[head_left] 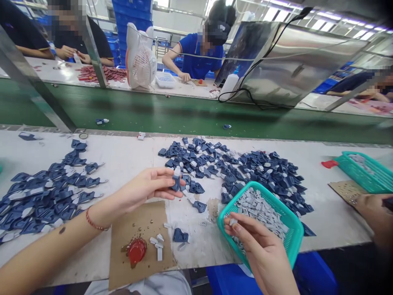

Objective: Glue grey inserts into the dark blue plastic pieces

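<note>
At the near edge of a scuffed white bench (123, 153), brown cardboard (123, 270) with a red blob (137, 250). Pinched in the right hand (262, 250), over a teal basket (297, 231): a small white piece (233, 221). Held in the left hand (156, 184), before a navy heap (260, 168): a white-tipped navy part (177, 182). Beyond: green belt (153, 110), second bench (181, 91), co-worker (201, 53), blue crates (131, 12).

- A slim, red-toned bracelet (91, 223), flecked with paler bits, rings the left wrist (102, 209).
- A small, dark, oval mark (62, 230) dots the bare left forearm (46, 248).
- Bare left hand (156, 182) and right hand (260, 241) show slender fingers (252, 223).
- Pale, greyish-white clothing (166, 283) shows below the counter's (123, 155) near edge.
</note>
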Demonstrator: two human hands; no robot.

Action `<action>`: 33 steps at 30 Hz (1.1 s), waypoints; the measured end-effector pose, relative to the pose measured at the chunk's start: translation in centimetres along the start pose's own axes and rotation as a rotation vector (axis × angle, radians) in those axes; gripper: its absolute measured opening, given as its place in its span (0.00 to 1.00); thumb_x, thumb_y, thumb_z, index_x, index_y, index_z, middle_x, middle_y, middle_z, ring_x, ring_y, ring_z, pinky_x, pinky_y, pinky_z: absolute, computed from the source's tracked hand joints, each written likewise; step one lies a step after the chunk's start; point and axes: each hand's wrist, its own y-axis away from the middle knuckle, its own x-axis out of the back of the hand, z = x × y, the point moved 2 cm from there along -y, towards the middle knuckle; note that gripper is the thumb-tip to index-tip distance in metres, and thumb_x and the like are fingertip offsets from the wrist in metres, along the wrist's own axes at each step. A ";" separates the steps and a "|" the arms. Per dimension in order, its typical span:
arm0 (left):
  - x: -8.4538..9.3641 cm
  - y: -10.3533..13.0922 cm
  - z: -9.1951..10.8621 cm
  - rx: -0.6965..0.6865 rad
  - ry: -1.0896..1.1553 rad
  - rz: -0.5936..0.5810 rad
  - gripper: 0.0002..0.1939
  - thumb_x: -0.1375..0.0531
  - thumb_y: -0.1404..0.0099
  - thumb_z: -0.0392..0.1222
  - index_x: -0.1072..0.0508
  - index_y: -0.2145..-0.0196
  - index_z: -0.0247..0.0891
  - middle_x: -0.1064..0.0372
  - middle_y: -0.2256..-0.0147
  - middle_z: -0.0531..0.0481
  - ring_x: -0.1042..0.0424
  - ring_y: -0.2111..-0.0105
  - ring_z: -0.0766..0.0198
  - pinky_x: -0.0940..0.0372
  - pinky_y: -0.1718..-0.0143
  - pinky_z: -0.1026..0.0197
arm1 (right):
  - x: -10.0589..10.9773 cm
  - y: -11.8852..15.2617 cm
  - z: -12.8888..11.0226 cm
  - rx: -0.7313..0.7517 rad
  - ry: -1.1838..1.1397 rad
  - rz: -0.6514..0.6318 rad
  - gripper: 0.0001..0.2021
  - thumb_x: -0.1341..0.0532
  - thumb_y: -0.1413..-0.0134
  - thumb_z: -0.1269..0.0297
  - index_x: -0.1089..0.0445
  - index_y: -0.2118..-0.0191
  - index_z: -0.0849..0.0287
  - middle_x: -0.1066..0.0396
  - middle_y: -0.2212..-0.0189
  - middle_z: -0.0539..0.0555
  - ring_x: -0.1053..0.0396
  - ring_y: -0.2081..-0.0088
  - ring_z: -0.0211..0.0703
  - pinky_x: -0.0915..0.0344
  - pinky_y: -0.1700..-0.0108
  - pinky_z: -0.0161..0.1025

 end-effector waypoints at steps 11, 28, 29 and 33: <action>-3.0 6.6 -6.2 -0.003 0.313 0.125 0.13 0.34 0.39 0.43 0.26 0.58 0.35 0.24 0.53 0.39 0.21 0.60 0.58 0.28 0.64 0.66 | -7.8 3.2 0.7 -0.140 -0.301 -0.137 0.11 0.25 0.61 0.58 0.24 0.73 0.55 0.20 0.67 0.55 0.22 0.61 0.47 0.27 0.58 0.38; -2.3 8.9 -8.7 -0.083 0.458 0.331 0.12 0.37 0.35 0.40 0.26 0.55 0.34 0.23 0.55 0.42 0.23 0.58 0.60 0.30 0.57 0.64 | -10.8 5.4 1.5 0.565 0.308 -0.180 0.07 0.38 0.41 0.70 0.23 0.61 0.51 0.23 0.62 0.50 0.26 0.60 0.40 0.28 0.58 0.33; -2.1 8.9 -8.7 -0.075 0.466 0.342 0.12 0.37 0.35 0.41 0.26 0.55 0.34 0.22 0.55 0.41 0.22 0.59 0.60 0.29 0.58 0.64 | -10.8 5.6 1.4 0.634 0.386 -0.187 0.08 0.38 0.41 0.71 0.24 0.60 0.51 0.24 0.61 0.50 0.26 0.59 0.39 0.29 0.58 0.32; -1.9 9.0 -9.0 -0.055 0.479 0.357 0.14 0.37 0.36 0.41 0.27 0.54 0.33 0.23 0.55 0.41 0.22 0.59 0.60 0.29 0.58 0.64 | -11.1 6.0 1.0 0.849 0.576 -0.173 0.12 0.40 0.40 0.75 0.26 0.55 0.54 0.24 0.60 0.51 0.26 0.58 0.37 0.31 0.53 0.30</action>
